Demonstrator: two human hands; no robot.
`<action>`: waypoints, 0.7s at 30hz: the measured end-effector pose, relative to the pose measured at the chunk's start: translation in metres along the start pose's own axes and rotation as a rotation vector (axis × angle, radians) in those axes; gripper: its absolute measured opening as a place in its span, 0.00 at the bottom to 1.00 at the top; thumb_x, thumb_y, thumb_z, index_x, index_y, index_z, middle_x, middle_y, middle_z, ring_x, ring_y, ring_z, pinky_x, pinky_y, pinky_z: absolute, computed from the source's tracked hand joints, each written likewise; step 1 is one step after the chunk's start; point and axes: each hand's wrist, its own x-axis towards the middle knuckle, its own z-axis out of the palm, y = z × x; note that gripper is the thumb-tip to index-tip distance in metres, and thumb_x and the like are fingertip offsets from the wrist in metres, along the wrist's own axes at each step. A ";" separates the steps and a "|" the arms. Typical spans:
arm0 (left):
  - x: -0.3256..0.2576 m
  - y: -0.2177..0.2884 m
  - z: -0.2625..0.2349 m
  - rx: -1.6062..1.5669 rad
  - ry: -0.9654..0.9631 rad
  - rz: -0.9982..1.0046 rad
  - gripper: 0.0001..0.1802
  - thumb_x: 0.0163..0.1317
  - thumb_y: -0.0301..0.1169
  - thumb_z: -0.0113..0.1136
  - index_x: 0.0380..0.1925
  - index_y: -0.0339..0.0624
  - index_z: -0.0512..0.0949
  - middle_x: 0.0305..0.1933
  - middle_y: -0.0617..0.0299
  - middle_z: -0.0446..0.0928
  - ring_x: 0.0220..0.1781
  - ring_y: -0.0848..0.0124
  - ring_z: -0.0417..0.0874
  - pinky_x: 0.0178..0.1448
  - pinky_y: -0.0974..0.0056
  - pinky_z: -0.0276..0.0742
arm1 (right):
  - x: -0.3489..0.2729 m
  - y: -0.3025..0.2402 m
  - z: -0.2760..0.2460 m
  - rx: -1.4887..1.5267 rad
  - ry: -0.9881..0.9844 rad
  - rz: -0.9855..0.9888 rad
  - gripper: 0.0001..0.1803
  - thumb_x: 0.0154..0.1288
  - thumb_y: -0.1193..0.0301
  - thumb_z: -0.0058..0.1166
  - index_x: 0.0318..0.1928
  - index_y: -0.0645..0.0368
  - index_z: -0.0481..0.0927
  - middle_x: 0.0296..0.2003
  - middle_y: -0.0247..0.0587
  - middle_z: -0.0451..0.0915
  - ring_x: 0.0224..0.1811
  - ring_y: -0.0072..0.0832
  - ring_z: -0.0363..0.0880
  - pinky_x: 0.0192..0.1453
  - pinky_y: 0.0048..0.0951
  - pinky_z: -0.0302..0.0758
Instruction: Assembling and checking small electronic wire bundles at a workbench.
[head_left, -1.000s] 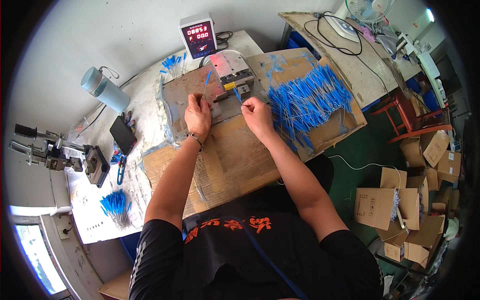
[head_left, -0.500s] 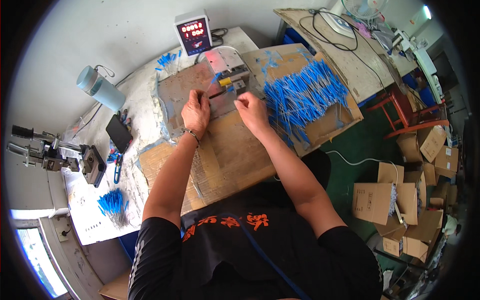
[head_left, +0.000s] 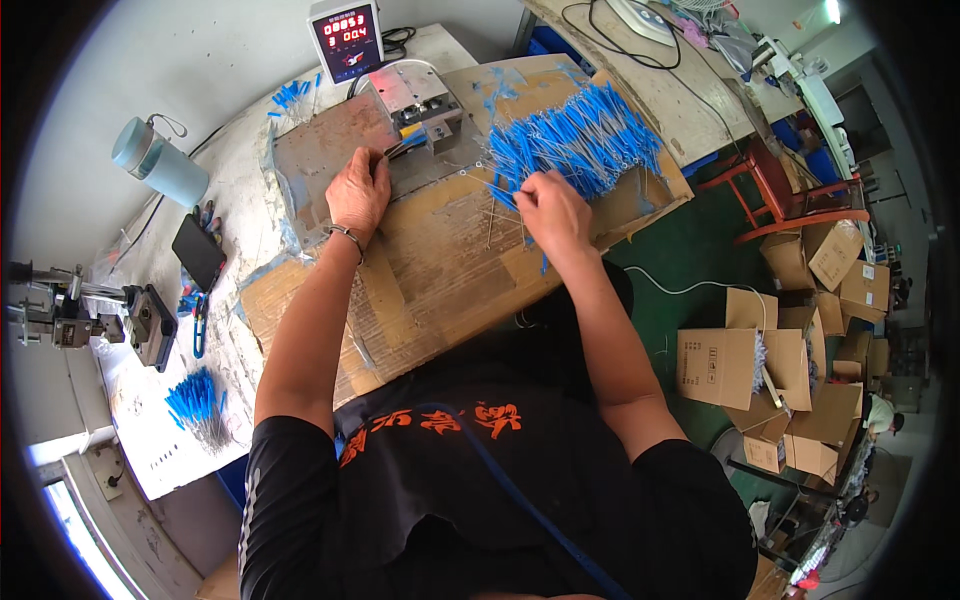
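Observation:
My left hand (head_left: 360, 195) rests on the metal plate (head_left: 325, 150), just in front of a small metal machine (head_left: 415, 95). Its thumb and fingers are pinched together; what they hold is too small to make out. A blue and yellow part shows at the machine's front, beyond the fingertips. At the near left edge of a large heap of thin wires with blue sleeves (head_left: 575, 140), my right hand (head_left: 555, 215) is closed, fingertips down among the pieces. Whatever lies between its fingers is hidden. A few loose wires stick out beside it onto the cardboard (head_left: 440, 270).
Behind the machine stands a counter box with a red display (head_left: 346, 40). To the left are a light blue bottle (head_left: 160, 165), a phone (head_left: 199, 250), a clamp-like fixture (head_left: 150, 328) and a small blue bundle (head_left: 198, 405). Cardboard boxes (head_left: 725, 355) and a red chair (head_left: 790, 195) stand right.
My right hand has gone from the machine's front rightward to the heap. My left hand stays near the machine. The view has shifted a little, and the display reads differently.

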 end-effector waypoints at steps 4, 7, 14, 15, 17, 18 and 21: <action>-0.004 0.003 -0.005 0.031 -0.011 0.010 0.06 0.59 0.36 0.54 0.33 0.50 0.73 0.33 0.56 0.79 0.35 0.53 0.80 0.39 0.52 0.75 | 0.002 -0.006 0.010 -0.169 -0.034 0.061 0.09 0.52 0.64 0.61 0.27 0.55 0.77 0.30 0.39 0.76 0.34 0.41 0.77 0.37 0.40 0.73; -0.008 0.004 -0.006 0.040 0.006 0.026 0.06 0.59 0.36 0.54 0.33 0.49 0.74 0.34 0.57 0.79 0.35 0.53 0.80 0.39 0.53 0.75 | 0.004 0.000 0.008 -0.010 -0.070 0.121 0.07 0.53 0.67 0.57 0.27 0.57 0.78 0.31 0.42 0.78 0.34 0.43 0.77 0.37 0.42 0.73; -0.008 0.004 -0.008 0.027 -0.010 0.023 0.06 0.59 0.36 0.54 0.32 0.48 0.75 0.35 0.57 0.79 0.36 0.54 0.80 0.39 0.53 0.75 | 0.018 -0.028 0.002 0.534 0.275 0.088 0.04 0.54 0.74 0.57 0.28 0.59 0.75 0.27 0.39 0.78 0.25 0.32 0.76 0.29 0.29 0.72; -0.007 0.003 -0.008 0.001 0.020 -0.009 0.06 0.60 0.35 0.53 0.33 0.48 0.74 0.33 0.56 0.79 0.36 0.53 0.80 0.38 0.53 0.74 | 0.020 -0.037 0.010 0.635 0.221 0.010 0.04 0.55 0.73 0.57 0.28 0.59 0.76 0.26 0.40 0.79 0.25 0.33 0.77 0.28 0.30 0.72; -0.005 0.000 -0.006 -0.024 0.047 -0.041 0.06 0.60 0.35 0.53 0.33 0.47 0.73 0.32 0.55 0.79 0.35 0.53 0.80 0.38 0.53 0.74 | 0.023 -0.054 0.033 0.683 0.076 -0.047 0.05 0.55 0.71 0.57 0.28 0.59 0.76 0.25 0.40 0.80 0.25 0.33 0.79 0.28 0.30 0.73; -0.003 -0.005 -0.004 -0.108 0.073 -0.119 0.05 0.61 0.34 0.51 0.35 0.46 0.72 0.30 0.55 0.79 0.34 0.53 0.80 0.37 0.53 0.74 | 0.024 -0.060 0.051 0.632 -0.017 -0.029 0.06 0.55 0.70 0.57 0.29 0.59 0.77 0.24 0.41 0.81 0.26 0.34 0.80 0.28 0.31 0.73; 0.000 -0.007 -0.001 -0.241 0.107 -0.224 0.06 0.62 0.32 0.49 0.38 0.46 0.69 0.27 0.56 0.79 0.32 0.53 0.80 0.37 0.53 0.73 | 0.036 -0.062 0.087 0.563 -0.067 0.037 0.07 0.55 0.69 0.57 0.29 0.60 0.77 0.23 0.40 0.80 0.26 0.29 0.79 0.30 0.29 0.73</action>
